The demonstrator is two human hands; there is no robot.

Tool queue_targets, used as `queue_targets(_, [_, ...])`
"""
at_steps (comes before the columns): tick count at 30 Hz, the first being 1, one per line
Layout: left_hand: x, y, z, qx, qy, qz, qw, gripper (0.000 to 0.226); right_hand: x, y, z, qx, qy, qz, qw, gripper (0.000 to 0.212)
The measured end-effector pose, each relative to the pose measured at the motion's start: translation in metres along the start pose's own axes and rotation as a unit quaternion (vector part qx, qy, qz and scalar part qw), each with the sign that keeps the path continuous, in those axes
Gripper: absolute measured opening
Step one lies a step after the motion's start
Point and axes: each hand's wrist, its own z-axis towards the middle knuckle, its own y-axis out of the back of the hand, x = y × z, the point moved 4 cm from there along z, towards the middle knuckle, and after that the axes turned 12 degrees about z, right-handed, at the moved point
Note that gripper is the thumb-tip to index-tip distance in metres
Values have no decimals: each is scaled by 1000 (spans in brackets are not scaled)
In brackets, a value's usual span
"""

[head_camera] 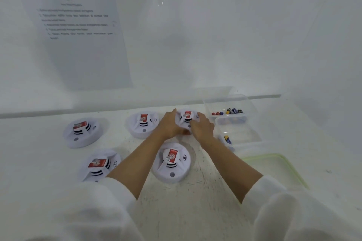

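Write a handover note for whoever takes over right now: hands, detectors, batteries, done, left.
Left hand and right hand both grip the far-right smoke detector.
Four other detectors sit label-up on the table.
Batteries lie in two clear boxes at the right.
Done: no detector looks opened.
Left: probably open each and fit batteries, starting with the held one.
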Motion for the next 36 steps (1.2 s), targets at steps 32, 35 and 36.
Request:
queue_targets(32, [-157,2,-53,-169,-2,-33,985,83,12,146,15,117,40,280,952,55])
queue_targets(35, [-160,-11,-41,-160,21,-35,986,95,4,160,21,134,35,302,943,57])
queue_targets(36, [-161,-16,-38,-152,24,-35,987,99,2,164,22,141,36,312,939,57])
